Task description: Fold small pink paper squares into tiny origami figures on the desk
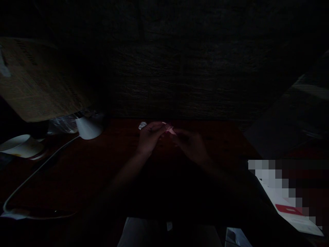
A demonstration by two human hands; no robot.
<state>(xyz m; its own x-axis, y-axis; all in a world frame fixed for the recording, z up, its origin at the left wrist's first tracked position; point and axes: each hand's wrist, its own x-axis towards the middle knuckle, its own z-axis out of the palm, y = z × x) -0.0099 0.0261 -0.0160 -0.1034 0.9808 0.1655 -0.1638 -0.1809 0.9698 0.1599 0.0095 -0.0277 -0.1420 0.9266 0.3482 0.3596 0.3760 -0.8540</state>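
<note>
In dim light, my left hand (151, 136) and my right hand (191, 144) meet over the dark reddish table (115, 147). Between their fingertips is a small pink piece (170, 129), thin and folded-looking, perhaps paper; its exact kind is too dark to make out. The left thumb and fingers pinch it from one side. On the other side the right fingers close on its lower edge, partly lost in shadow. A crumpled whitish scrap (142, 125) lies just beyond the left hand.
At the left stand a white cone-shaped lamp base (88, 128) with a white cable (38, 168), a pale round container (22, 145) and a cardboard box (43, 82). A white printed box or sheet (290, 209), partly pixelated, is at the right. A dark textured wall (180, 68) rises behind.
</note>
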